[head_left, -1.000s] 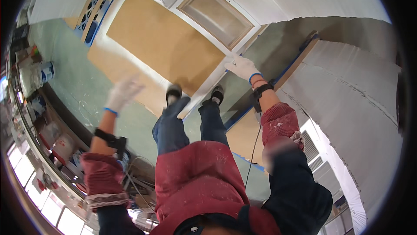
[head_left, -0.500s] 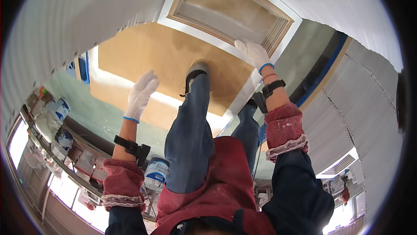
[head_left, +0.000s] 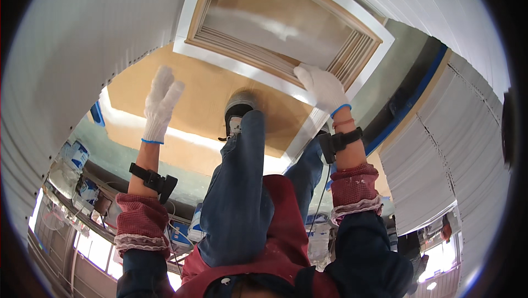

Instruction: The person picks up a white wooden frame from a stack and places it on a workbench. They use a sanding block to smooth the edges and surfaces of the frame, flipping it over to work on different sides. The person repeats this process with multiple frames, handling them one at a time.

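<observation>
A framed rectangular panel, white around the outside with tan ridged moulding inside, stands upright or tilted ahead of me. My right hand, in a white knit glove with a blue cuff, grips its near edge close to the right corner; the fingertips lie over the moulding. On the left, my gloved left hand is raised with nothing in it, fingers stretched out and apart from the panel. Beneath it lies a flat tan board on the floor. My foot in a dark shoe is at the board's middle.
Tall pale ribbed sheets rise on the left, and similar grey sheets on the right. A black strip with a blue edge lies right of the panel. Blue-and-white buckets stand along a cluttered shelf at lower left.
The framed panel has come nearer and shifted left, with my right hand still at its edge. My left hand has moved up and slightly left, fingers extended.
</observation>
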The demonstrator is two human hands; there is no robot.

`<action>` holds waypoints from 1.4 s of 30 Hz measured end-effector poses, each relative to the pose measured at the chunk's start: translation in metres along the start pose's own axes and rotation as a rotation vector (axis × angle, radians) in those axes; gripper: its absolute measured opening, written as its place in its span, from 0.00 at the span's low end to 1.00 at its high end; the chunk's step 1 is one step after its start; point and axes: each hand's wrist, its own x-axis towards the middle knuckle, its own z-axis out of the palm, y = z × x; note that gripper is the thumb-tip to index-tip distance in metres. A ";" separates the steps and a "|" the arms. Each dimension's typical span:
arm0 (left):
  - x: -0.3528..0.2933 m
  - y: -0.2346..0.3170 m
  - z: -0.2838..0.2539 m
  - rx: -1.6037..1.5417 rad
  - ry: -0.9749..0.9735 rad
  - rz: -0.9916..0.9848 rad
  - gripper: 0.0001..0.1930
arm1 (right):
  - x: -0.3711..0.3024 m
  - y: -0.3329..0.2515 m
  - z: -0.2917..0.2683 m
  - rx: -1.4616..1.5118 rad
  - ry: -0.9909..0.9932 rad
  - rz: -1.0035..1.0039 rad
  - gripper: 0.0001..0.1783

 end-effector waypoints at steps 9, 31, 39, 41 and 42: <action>0.060 0.000 0.031 0.415 -0.162 0.116 0.43 | -0.081 0.018 0.049 0.129 -0.217 0.247 0.19; 0.101 -0.020 0.060 0.301 -0.247 -0.122 0.38 | -0.137 0.105 0.083 1.777 0.751 0.484 0.27; 0.105 -0.009 0.056 0.255 -0.235 -0.157 0.30 | -0.139 0.114 0.109 1.632 0.852 0.584 0.25; 0.091 -0.002 0.070 0.192 -0.274 -0.212 0.29 | -0.160 0.127 0.117 1.136 0.770 0.543 0.18; 0.086 -0.004 0.071 0.233 -0.260 -0.195 0.29 | -0.173 0.131 0.115 0.660 0.713 0.564 0.13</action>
